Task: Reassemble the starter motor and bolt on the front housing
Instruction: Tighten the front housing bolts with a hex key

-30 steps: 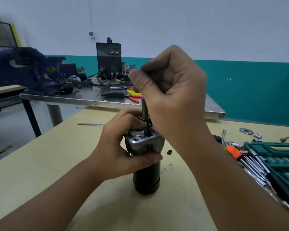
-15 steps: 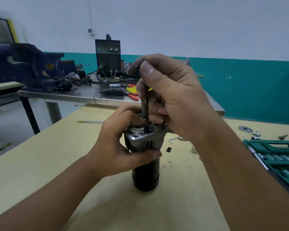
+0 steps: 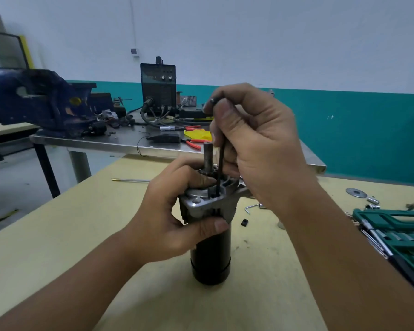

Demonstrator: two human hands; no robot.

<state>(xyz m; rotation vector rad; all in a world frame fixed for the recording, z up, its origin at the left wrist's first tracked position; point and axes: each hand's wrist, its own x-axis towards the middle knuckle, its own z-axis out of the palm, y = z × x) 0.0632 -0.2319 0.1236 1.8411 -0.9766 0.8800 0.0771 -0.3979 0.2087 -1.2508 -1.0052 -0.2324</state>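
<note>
The starter motor (image 3: 210, 259) stands upright on the yellow table (image 3: 58, 235), its black body below and the silver front housing (image 3: 201, 205) on top. A grey shaft (image 3: 208, 155) sticks up from the housing. My left hand (image 3: 175, 218) grips the housing and the top of the body from the left. My right hand (image 3: 256, 142) pinches a black hex key (image 3: 220, 163) that runs straight down into a recess in the housing's top.
A green socket set case (image 3: 397, 232) lies open at the right, with a small hex key (image 3: 250, 207), a washer (image 3: 356, 193) and loose sockets near it. Behind stands a steel bench (image 3: 120, 143) with a blue vise (image 3: 41, 103), a black welder (image 3: 158, 88) and red pliers (image 3: 193, 144).
My right hand has turned on the hex key and drawn back to the right, uncovering the shaft. My left hand keeps the same hold. The view has shifted a little.
</note>
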